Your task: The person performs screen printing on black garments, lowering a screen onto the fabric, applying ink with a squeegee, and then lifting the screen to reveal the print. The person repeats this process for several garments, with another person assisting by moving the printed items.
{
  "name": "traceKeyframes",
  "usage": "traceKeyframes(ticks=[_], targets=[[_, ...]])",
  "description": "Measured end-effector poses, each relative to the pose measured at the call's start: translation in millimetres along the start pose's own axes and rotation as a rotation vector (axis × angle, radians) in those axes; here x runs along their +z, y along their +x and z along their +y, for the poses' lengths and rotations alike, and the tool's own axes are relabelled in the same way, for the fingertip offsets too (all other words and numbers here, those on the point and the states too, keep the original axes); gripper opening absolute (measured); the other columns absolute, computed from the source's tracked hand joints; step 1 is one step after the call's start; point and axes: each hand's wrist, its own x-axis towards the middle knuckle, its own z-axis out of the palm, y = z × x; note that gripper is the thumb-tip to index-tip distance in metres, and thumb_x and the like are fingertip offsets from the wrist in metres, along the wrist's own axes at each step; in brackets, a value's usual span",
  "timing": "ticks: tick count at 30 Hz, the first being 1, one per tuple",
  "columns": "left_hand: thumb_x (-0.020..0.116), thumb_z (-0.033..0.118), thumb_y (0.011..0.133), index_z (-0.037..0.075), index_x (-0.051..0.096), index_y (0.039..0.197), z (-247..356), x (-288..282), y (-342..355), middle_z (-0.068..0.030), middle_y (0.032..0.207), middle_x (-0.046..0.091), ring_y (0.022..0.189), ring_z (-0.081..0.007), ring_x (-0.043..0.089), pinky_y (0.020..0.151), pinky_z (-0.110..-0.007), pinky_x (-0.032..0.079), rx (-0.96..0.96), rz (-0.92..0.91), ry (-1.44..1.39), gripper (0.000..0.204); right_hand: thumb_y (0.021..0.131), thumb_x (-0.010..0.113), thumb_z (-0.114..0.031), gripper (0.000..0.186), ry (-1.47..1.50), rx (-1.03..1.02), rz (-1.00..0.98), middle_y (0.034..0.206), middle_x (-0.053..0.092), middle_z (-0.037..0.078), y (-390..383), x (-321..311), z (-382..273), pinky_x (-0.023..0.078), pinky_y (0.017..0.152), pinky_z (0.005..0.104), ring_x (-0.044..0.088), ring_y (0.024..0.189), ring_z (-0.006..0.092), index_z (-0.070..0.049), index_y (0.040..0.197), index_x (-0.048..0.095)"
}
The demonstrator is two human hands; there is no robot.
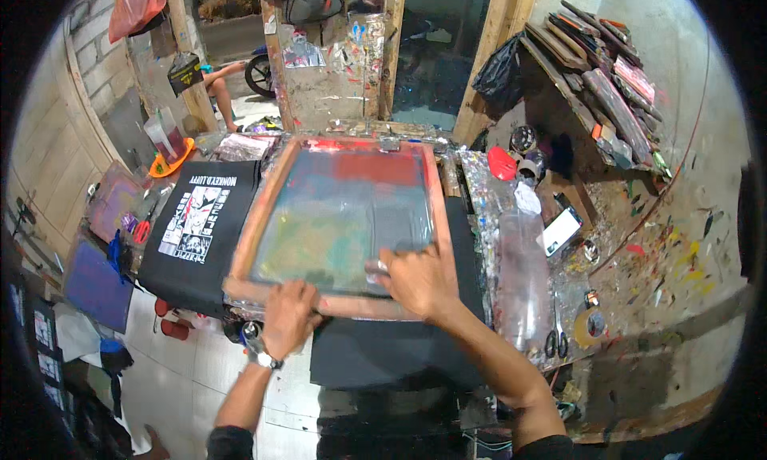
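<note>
Printing screen (339,220): wood-framed; stained red, yellow-green.
Left grip (291,310): on near edge; closure unclear.
Right grip (415,281): holding pale object (374,269), near-right area.

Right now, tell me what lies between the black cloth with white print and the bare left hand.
In the head view, the lower-left corner of the brown rectangular wooden frame lies between the black cloth and the left hand.

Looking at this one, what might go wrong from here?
The left hand rests on the wooden frame; a slack hold might let it shift. The right hand is over the mesh, so uneven pressure could strain it. The printed black cloth lies beside the frame and might get smeared if bumped.
</note>
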Motion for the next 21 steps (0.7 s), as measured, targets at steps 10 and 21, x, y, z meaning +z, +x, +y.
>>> traceKeyframes(ticks=[10,21], targets=[[0.086,0.039,0.074,0.006,0.061,0.097,-17.2,68.6,-27.1,-0.0114,0.096,0.054,0.096,-0.0329,0.053,0.086,-0.046,0.040,0.026,0.094,-0.105,0.047,0.094,0.058,-0.021,0.030,-0.115,-0.187,0.085,0.106,0.072,0.012,-4.2,96.5,41.8,0.039,0.106,0.0650,0.070,0.104,0.0305,-0.014,0.122,0.067],[0.088,0.038,0.072,0.007,0.060,0.094,-10.9,65.6,-22.6,-0.0117,0.095,0.052,0.095,-0.0331,0.051,0.086,-0.046,0.039,-0.067,0.020,-0.127,0.048,0.091,0.069,-0.028,0.040,-0.039,-0.036,0.028,0.092,0.075,0.018,142.5,98.3,114.2,0.047,0.091,0.0579,0.073,0.087,0.0404,-0.008,0.125,0.059]])
